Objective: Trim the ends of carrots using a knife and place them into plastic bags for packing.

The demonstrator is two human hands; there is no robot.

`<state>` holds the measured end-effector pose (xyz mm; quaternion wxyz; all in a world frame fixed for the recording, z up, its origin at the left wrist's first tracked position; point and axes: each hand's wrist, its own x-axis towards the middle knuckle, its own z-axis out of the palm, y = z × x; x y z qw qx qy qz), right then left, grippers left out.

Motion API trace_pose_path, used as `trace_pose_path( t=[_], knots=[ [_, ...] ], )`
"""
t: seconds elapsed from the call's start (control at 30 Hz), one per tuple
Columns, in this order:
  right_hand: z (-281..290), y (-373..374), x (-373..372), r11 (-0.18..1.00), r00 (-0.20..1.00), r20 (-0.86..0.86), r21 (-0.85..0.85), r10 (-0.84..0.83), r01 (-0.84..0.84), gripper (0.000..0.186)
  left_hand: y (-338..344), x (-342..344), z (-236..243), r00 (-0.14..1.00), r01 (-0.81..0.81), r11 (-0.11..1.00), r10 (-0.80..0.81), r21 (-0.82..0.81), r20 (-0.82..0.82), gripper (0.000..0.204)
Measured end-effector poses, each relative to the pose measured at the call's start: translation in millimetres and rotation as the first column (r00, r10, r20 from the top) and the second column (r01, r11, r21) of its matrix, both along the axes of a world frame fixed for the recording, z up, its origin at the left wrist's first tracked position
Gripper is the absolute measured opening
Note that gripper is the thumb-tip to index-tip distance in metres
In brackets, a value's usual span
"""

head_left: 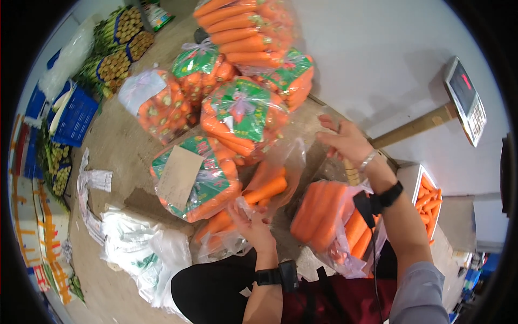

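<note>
On the left, white plastic bags lie crumpled on the floor. Next stands a full carrot bag with a brown card resting on it. My left hand is at the loose clear bag, which holds the carrots just beside that full bag. My left fingers touch the film, half curled; I cannot tell whether they pinch it. To the right stands a bag of thick carrots. Above it, my right hand is raised, fingers spread and apparently empty, well apart from the clear bag. Farther right are a white box of carrots and a scale display.

Handling assessment: the film looks thin and liable to tear, so I should gather it with several fingers, keep its mouth slack, and steady the carrots from beneath.
</note>
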<state>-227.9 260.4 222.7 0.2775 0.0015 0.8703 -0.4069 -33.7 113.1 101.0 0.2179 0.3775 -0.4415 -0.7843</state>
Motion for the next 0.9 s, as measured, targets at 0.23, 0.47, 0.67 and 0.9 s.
trace_pose_path(
  t=[0.23,0.47,0.67,0.9],
  knots=[
    [61,154,91,0.694,0.781,0.07,-0.414,-0.621,0.589,0.042,19,0,-6,0.996,-0.008,1.0,0.007,0.013,0.094,0.062],
    [34,260,221,0.125,0.422,0.585,-0.478,-0.692,0.869,0.023,47,30,-40,0.93,0.212,0.976,-0.218,0.05,0.296,0.06],
    [4,310,277,-0.551,0.248,0.876,-0.457,-0.413,0.698,0.024,42,34,-60,0.885,0.368,0.888,-0.245,-0.275,0.396,0.056],
    [37,304,282,-0.527,0.304,0.795,-0.584,-0.525,0.617,0.023,171,-15,70,0.586,0.666,0.044,-0.649,-0.744,0.486,0.048]
  ],
)
